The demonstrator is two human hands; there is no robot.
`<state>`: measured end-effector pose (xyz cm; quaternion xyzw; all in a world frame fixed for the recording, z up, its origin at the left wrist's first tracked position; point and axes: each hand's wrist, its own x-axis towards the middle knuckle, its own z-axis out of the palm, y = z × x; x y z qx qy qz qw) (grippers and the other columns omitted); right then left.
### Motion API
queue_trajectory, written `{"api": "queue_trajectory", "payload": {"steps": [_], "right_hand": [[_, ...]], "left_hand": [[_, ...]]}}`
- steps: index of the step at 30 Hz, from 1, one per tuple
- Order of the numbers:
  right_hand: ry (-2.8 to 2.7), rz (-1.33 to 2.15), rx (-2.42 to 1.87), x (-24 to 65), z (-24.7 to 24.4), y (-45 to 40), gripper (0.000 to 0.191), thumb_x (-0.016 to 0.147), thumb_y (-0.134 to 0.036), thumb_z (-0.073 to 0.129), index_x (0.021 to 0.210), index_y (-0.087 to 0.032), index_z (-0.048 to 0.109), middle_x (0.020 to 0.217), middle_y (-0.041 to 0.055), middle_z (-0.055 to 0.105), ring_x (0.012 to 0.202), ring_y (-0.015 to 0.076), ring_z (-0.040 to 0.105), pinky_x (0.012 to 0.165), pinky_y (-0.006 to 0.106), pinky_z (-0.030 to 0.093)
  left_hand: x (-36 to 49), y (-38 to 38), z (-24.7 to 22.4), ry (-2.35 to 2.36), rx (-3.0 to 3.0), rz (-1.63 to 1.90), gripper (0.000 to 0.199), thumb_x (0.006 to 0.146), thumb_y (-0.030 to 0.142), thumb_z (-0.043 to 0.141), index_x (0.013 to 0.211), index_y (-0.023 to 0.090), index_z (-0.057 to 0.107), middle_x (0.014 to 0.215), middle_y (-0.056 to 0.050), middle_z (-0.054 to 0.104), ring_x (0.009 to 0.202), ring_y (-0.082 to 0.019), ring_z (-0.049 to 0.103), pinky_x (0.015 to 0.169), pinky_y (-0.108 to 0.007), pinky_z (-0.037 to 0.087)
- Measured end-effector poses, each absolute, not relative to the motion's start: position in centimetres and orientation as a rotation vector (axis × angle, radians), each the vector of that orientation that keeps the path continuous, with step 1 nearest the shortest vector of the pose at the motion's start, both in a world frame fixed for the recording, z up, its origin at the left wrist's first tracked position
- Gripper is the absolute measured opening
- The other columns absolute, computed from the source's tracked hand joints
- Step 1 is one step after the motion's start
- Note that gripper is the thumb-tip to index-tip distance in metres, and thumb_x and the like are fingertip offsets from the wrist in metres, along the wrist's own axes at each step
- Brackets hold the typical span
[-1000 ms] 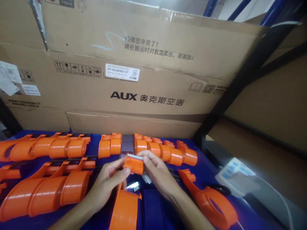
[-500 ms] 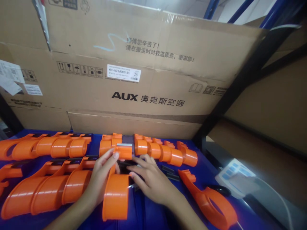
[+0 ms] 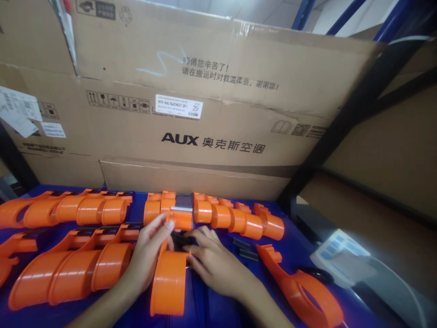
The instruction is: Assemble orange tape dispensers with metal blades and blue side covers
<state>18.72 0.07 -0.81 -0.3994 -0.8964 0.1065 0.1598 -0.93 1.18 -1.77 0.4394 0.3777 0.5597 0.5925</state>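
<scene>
An orange tape dispenser (image 3: 170, 284) stands upright in front of me, its round drum toward me and a pale toothed blade (image 3: 181, 209) along its top end. My left hand (image 3: 152, 248) is closed on the dispenser's neck from the left, thumb just under the blade end. From the right, my right hand (image 3: 216, 259) has its fingers curled against a black part (image 3: 180, 238) behind the drum. The fingers and the dispenser hide most of that black part. Both hands are at the same dispenser.
Several orange dispensers, some with black pieces on, line the left side (image 3: 73, 275) and the back right (image 3: 235, 218). Loose black strips (image 3: 246, 253) and another dispenser (image 3: 310, 294) lie to the right on the blue surface. Behind stands a large cardboard box (image 3: 211, 171), beside a black post (image 3: 327, 123).
The whole view has shifted slightly, so everything sits a little more to the right and lower. My right fingers have curled in closer around the black part. The left hand keeps its hold.
</scene>
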Motion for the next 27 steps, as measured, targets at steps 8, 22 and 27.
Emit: {"api": "queue_trajectory", "payload": {"steps": [8, 22, 27], "right_hand": [[-2.552, 0.367, -1.099, 18.9, -1.3, 0.0, 0.024, 0.104, -0.024, 0.049, 0.115, -0.022, 0.070, 0.128, 0.0105, 0.059, 0.120, 0.0255, 0.056, 0.104, 0.040, 0.046], [-2.556, 0.249, -1.224, 19.3, -1.2, 0.0, 0.027, 0.106, -0.035, 0.046, 0.096, -0.022, 0.069, 0.104, 0.0077, 0.060, 0.098, 0.0239, 0.054, 0.090, 0.041, 0.045], [-2.459, 0.263, -1.196, 19.8, -1.3, 0.2, 0.007, 0.099, -0.025, 0.057, 0.100, -0.023, 0.063, 0.108, 0.0077, 0.062, 0.102, 0.0249, 0.057, 0.092, 0.040, 0.048]], "left_hand": [[-1.0, 1.5, -2.2, 0.883, 0.969, 1.321, 0.035, 0.080, 0.051, 0.076, 0.090, 0.019, 0.066, 0.057, 0.005, 0.058, 0.049, -0.010, 0.049, 0.051, -0.019, 0.037], [-1.0, 1.6, -2.6, 0.887, 1.047, 1.287, 0.032, 0.084, 0.050, 0.073, 0.084, 0.019, 0.064, 0.059, 0.004, 0.058, 0.051, -0.010, 0.048, 0.052, -0.019, 0.038], [-1.0, 1.5, -2.4, 0.878, 1.035, 1.277, 0.032, 0.083, 0.050, 0.074, 0.090, 0.020, 0.066, 0.062, 0.004, 0.060, 0.051, -0.010, 0.049, 0.051, -0.019, 0.038]]}}
